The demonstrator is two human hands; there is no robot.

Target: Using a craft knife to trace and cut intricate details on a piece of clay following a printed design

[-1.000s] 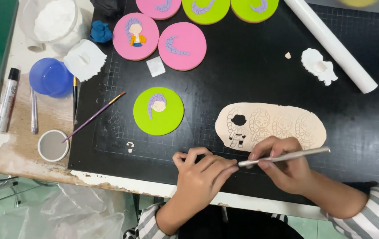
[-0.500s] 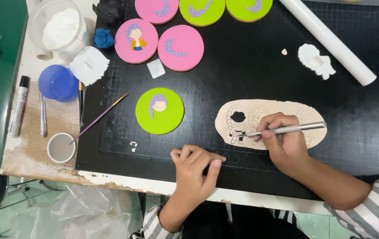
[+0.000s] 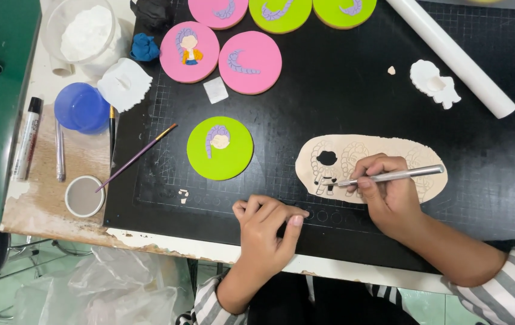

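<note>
The rolled beige clay sheet (image 3: 384, 157) under my right hand (image 3: 390, 195) looks thin, soft and easily torn, so I'd lift it only by its edges. That hand pinches a slim metal tool (image 3: 390, 176), tip on the clay. My left hand (image 3: 266, 225) rests loosely curled, empty, on the black cutting mat (image 3: 329, 102). A green disc (image 3: 219, 148) lies beyond it; a white marker (image 3: 27, 139) lies far left.

R hand (image 3: 390, 192) w/ metal tool (image 3: 390, 176) moved onto clay sheet (image 3: 372, 165)
</note>
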